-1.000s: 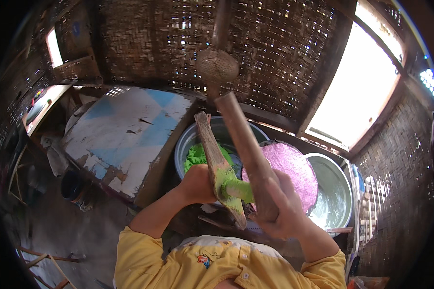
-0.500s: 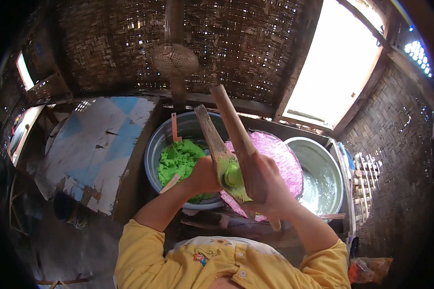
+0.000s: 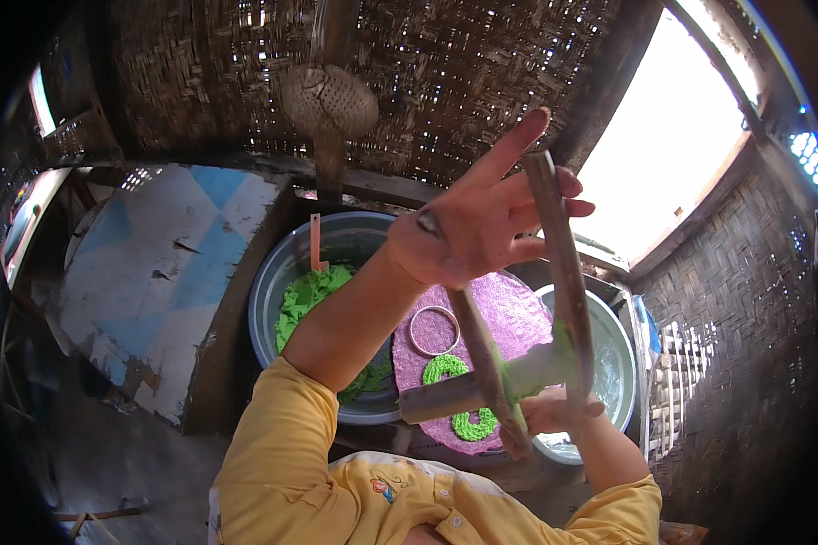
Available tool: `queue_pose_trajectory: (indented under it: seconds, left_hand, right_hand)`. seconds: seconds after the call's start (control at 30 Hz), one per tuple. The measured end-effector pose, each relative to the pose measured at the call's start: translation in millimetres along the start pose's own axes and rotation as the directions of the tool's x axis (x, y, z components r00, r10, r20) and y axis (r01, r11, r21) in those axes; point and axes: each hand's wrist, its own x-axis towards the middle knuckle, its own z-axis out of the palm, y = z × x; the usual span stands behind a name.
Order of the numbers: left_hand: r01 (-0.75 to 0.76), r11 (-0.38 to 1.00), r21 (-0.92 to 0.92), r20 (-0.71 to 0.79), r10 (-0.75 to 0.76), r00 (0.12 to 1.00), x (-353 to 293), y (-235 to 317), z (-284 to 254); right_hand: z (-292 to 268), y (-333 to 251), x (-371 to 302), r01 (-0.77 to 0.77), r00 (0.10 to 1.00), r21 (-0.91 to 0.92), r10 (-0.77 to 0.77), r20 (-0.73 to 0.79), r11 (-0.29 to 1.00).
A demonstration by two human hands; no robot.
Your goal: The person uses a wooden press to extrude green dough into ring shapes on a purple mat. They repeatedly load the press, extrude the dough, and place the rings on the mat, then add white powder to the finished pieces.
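Note:
A wooden press with two long bars and a green-smeared cylinder hangs tilted over a pink sheet. My right hand grips its lower end, the fingers partly hidden behind the wood. Raised above, my left hand has its fingers spread beside the upper end of one bar, holding nothing. On the pink sheet lie a thin ring and two curled clumps of green dough strands. To the left, a grey basin contains a mass of green dough, partly covered by my left forearm.
A pale basin of water stands at the right. A pinkish flat stick leans in the grey basin. Further left is a worn white-and-blue board. The woven wall rises behind, with a bright window opening at the right.
The press has swung from upright to tilted, and moved right. My left hand has let go and risen with fingers spread. The ring and green strands on the pink sheet have come into sight.

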Motion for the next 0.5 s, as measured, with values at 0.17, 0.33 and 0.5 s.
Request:
queue_pose_trajectory:
  seconds: [0.17,0.33,0.5]
  left_hand:
    - [-0.010,0.978,0.208,-0.395,0.093,0.914,-33,-4,-62]
    - [-0.185,0.981,-0.066,-0.685,0.090,0.723,-89,-21,-116]
    - [-0.264,0.964,-0.033,-0.711,0.163,0.684,-116,-35,-128]
  right_hand:
    - [-21,-23,-4,0.047,0.955,-0.029,-0.053,-0.293,0.998]
    - [-50,-30,2,-0.070,0.922,-0.011,0.061,-0.382,0.997]
    - [-56,-29,-4,-0.089,0.879,0.047,0.101,-0.466,0.995]
